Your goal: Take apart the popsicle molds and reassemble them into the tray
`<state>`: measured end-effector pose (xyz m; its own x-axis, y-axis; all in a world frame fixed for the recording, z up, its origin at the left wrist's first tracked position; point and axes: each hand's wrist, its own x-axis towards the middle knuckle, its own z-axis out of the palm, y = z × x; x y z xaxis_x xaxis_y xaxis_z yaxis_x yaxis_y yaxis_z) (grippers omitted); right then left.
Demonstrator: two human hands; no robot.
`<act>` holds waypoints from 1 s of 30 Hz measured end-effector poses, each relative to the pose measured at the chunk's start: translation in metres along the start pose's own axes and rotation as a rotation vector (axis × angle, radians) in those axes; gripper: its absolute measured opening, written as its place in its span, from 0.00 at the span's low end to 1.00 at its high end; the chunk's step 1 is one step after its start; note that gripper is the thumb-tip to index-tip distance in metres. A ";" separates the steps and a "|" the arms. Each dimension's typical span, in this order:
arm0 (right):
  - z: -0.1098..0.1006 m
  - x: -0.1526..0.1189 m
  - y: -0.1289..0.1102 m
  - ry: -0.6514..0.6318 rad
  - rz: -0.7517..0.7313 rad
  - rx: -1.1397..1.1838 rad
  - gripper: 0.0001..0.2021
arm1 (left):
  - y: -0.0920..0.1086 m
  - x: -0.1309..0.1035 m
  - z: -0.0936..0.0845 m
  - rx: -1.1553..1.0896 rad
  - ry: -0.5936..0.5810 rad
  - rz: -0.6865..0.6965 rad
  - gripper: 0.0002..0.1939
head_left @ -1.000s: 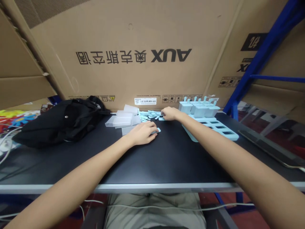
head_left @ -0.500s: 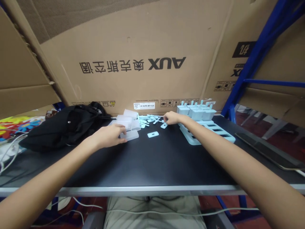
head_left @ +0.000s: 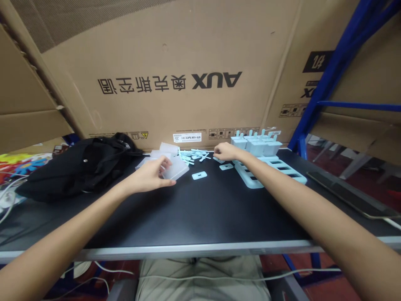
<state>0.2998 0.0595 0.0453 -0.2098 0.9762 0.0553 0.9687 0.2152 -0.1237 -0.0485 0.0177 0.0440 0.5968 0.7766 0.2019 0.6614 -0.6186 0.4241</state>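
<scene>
My left hand (head_left: 150,173) is closed round a translucent popsicle mold cup (head_left: 177,168), thumb along its near side, the cup tilted. Other translucent cups (head_left: 169,148) lie just behind it. My right hand (head_left: 226,151) has its fingers pinched down on a light-blue slotted lid (head_left: 218,160), mostly covered by the fingertips. Another slotted lid (head_left: 226,167) lies flat just beneath this hand. A third lid (head_left: 199,175) rests on the table between my hands. Several light-blue popsicle sticks (head_left: 196,155) are heaped at the back.
At the right, capped popsicle molds with sticks (head_left: 256,148) stand behind a light-blue slotted rack (head_left: 250,180). A black bag (head_left: 78,167) fills the left side. A flat dark device (head_left: 347,194) lies far right. A large cardboard box (head_left: 169,113) walls off the back of the black table (head_left: 200,217).
My left hand has grasped a translucent cup and tipped it up toward the right. A lid near my right hand now lies apart, to the right, with another under the fingers.
</scene>
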 end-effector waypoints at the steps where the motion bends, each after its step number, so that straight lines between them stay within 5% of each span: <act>1: -0.004 -0.004 -0.007 0.051 -0.029 0.095 0.14 | 0.004 0.006 0.004 -0.066 0.073 0.000 0.31; 6: -0.019 -0.034 -0.049 0.042 -0.313 0.740 0.19 | 0.033 0.045 0.038 -0.240 0.374 0.075 0.30; 13: -0.014 -0.053 -0.051 0.138 -0.274 0.596 0.10 | 0.038 0.065 0.081 -0.352 0.343 0.151 0.31; 18: -0.009 -0.056 -0.051 0.062 -0.216 0.532 0.17 | 0.041 0.063 0.092 -0.345 0.335 0.181 0.31; 21: -0.008 -0.056 -0.057 0.156 -0.247 0.488 0.17 | 0.046 0.063 0.090 -0.327 0.376 0.219 0.33; 24: -0.009 -0.056 -0.056 0.237 -0.262 0.466 0.18 | 0.041 0.058 0.084 -0.286 0.296 0.221 0.35; 30: -0.005 -0.057 -0.047 0.167 -0.364 0.419 0.21 | 0.019 0.052 0.081 -0.276 0.001 0.138 0.32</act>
<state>0.2667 -0.0065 0.0527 -0.4630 0.8268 0.3196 0.6953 0.5623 -0.4475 0.0313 0.0367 -0.0087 0.6721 0.6875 0.2749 0.4255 -0.6625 0.6166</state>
